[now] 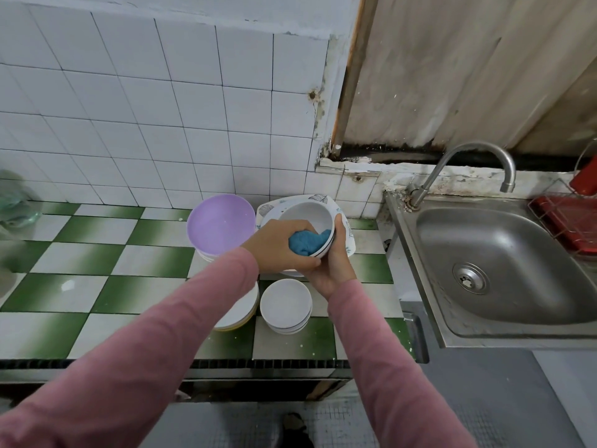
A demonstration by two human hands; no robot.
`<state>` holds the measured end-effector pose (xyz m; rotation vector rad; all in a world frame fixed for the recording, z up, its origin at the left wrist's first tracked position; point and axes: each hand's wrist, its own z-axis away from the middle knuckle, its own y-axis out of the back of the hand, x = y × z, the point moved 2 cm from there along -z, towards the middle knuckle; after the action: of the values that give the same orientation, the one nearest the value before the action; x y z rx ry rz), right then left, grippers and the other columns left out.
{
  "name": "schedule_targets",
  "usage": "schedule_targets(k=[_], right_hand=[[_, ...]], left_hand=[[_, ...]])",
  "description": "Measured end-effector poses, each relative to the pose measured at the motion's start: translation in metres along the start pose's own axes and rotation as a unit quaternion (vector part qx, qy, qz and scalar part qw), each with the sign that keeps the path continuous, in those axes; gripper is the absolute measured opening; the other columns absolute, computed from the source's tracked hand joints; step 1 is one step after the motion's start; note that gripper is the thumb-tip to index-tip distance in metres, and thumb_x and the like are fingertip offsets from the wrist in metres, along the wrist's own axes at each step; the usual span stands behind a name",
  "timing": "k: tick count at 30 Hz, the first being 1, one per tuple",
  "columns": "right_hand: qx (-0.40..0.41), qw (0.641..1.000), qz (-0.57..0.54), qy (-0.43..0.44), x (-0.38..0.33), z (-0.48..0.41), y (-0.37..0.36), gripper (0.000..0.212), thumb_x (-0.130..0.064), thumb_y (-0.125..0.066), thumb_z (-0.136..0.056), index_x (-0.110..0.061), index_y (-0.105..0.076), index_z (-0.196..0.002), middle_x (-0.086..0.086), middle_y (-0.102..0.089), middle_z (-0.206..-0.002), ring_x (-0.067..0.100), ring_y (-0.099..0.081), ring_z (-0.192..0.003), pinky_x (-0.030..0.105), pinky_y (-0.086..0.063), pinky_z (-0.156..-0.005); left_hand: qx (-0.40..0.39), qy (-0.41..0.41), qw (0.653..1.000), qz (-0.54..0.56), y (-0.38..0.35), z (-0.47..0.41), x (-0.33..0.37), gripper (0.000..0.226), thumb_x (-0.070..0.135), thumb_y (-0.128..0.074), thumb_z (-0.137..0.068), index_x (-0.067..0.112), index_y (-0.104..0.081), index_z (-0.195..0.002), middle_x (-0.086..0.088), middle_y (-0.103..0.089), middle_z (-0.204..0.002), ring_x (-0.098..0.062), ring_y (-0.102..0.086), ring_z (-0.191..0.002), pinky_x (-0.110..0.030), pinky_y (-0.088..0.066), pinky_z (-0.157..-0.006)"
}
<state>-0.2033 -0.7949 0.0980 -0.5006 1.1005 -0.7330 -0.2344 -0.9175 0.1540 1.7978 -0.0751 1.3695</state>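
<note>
A stack of small round white bowls [285,302] sits nearest on the green-and-white checked tile counter [97,263]. Just beyond it the right hand [332,266] curls around the outside of a tilted round white bowl [307,216], held above the counter, while the left hand [276,245] grips a crumpled blue cloth [308,243] pressed inside it. Farther back lie a round lilac plate [221,223] and a white leaf-patterned tray [323,199].

No lettering, brand or number can be read (the white plate [323,198], three o'clock of the purple plate [221,223], bears only leaf prints).
</note>
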Motion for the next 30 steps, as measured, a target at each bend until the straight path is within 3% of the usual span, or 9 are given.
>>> schedule_targets(k=[5, 8, 11, 14, 17, 20, 24, 26, 30], right_hand=[[-0.047, 0.998, -0.018, -0.039, -0.006, 0.002, 0.000, 0.093, -0.082, -0.046, -0.079, -0.013, -0.053, -0.140, 0.019, -0.061, -0.136, 0.037, -0.056, -0.128, 0.057, -0.041, -0.109], [-0.077, 0.993, -0.062, -0.061, 0.007, 0.000, 0.007, 0.094, -0.084, -0.046, -0.081, -0.017, -0.047, -0.146, 0.022, -0.051, -0.145, 0.047, -0.047, -0.133, 0.069, -0.033, -0.109], [-0.052, 0.986, -0.141, -0.069, 0.014, 0.001, 0.009, 0.079, -0.072, -0.045, -0.090, -0.014, -0.048, -0.144, 0.022, -0.055, -0.141, 0.045, -0.058, -0.121, 0.060, -0.051, -0.095], [0.000, 0.984, -0.174, -0.048, 0.008, 0.004, 0.010, 0.054, -0.046, -0.048, -0.098, -0.006, -0.054, -0.133, 0.021, -0.067, -0.119, 0.038, -0.070, -0.092, 0.039, -0.062, -0.070], [0.035, 0.981, -0.192, 0.006, -0.009, 0.008, 0.012, 0.031, -0.017, -0.056, -0.086, -0.007, -0.061, -0.115, 0.013, -0.069, -0.105, 0.026, -0.067, -0.081, 0.025, -0.057, -0.055], [0.033, 0.977, -0.205, 0.057, -0.028, 0.007, 0.011, 0.026, -0.013, -0.057, -0.085, -0.007, -0.067, -0.108, 0.009, -0.075, -0.100, 0.023, -0.073, -0.083, 0.029, -0.060, -0.066], [0.062, 0.984, -0.121, 0.119, -0.046, 0.010, 0.003, 0.024, -0.019, -0.045, -0.104, -0.006, -0.060, -0.118, 0.010, -0.072, -0.112, 0.023, -0.070, -0.099, 0.032, -0.062, -0.075], [0.102, 0.983, -0.017, 0.149, -0.045, 0.010, -0.004, 0.018, -0.019, -0.048, -0.105, -0.010, -0.055, -0.119, 0.008, -0.066, -0.117, 0.022, -0.064, -0.102, 0.031, -0.060, -0.079], [0.114, 0.951, 0.203, 0.203, -0.030, 0.014, -0.029, 0.019, -0.017, -0.045, -0.106, -0.009, -0.061, -0.111, 0.008, -0.066, -0.101, 0.021, -0.062, -0.091, 0.029, -0.056, -0.073]], left_hand=[[0.064, 0.067, 0.987, 0.130, 0.000, 0.000, -0.002, 0.034, 0.024, -0.088, -0.070, 0.023, -0.070, -0.098, 0.005, -0.068, -0.088, -0.007, -0.064, -0.079, -0.018, -0.050, -0.070], [0.101, 0.115, 0.922, 0.356, -0.001, 0.001, -0.003, 0.037, 0.019, -0.084, -0.073, 0.014, -0.069, -0.107, -0.004, -0.073, -0.097, -0.019, -0.070, -0.088, -0.029, -0.058, -0.076], [0.087, 0.123, 0.862, 0.485, -0.003, 0.003, -0.001, 0.033, 0.017, -0.073, -0.077, 0.008, -0.066, -0.109, -0.009, -0.072, -0.097, -0.022, -0.069, -0.089, -0.033, -0.059, -0.077], [0.102, 0.131, 0.837, 0.521, 0.000, 0.003, -0.007, 0.038, 0.019, -0.076, -0.077, 0.005, -0.064, -0.110, -0.009, -0.072, -0.097, -0.021, -0.070, -0.088, -0.031, -0.059, -0.074], [0.135, 0.155, 0.831, 0.517, 0.002, 0.004, -0.023, 0.048, 0.029, -0.072, -0.077, 0.006, -0.063, -0.118, -0.008, -0.072, -0.105, -0.022, -0.069, -0.098, -0.034, -0.059, -0.079], [0.196, 0.181, 0.810, 0.523, 0.001, 0.005, -0.040, 0.059, 0.038, -0.072, -0.079, 0.004, -0.061, -0.125, -0.014, -0.069, -0.118, -0.028, -0.066, -0.110, -0.037, -0.058, -0.086], [0.322, 0.188, 0.739, 0.561, 0.003, 0.001, -0.044, 0.032, 0.027, -0.066, -0.092, 0.006, -0.065, -0.116, -0.014, -0.067, -0.120, -0.023, -0.065, -0.102, -0.036, -0.054, -0.093], [0.350, 0.142, 0.777, 0.504, 0.003, -0.001, -0.032, 0.028, 0.026, -0.063, -0.095, 0.008, -0.066, -0.117, -0.011, -0.069, -0.116, -0.023, -0.064, -0.103, -0.033, -0.054, -0.088], [0.280, 0.003, 0.923, 0.265, -0.013, 0.002, 0.006, 0.028, 0.026, -0.055, -0.100, 0.021, -0.062, -0.126, 0.004, -0.066, -0.123, 0.001, -0.060, -0.110, -0.017, -0.047, -0.095]])
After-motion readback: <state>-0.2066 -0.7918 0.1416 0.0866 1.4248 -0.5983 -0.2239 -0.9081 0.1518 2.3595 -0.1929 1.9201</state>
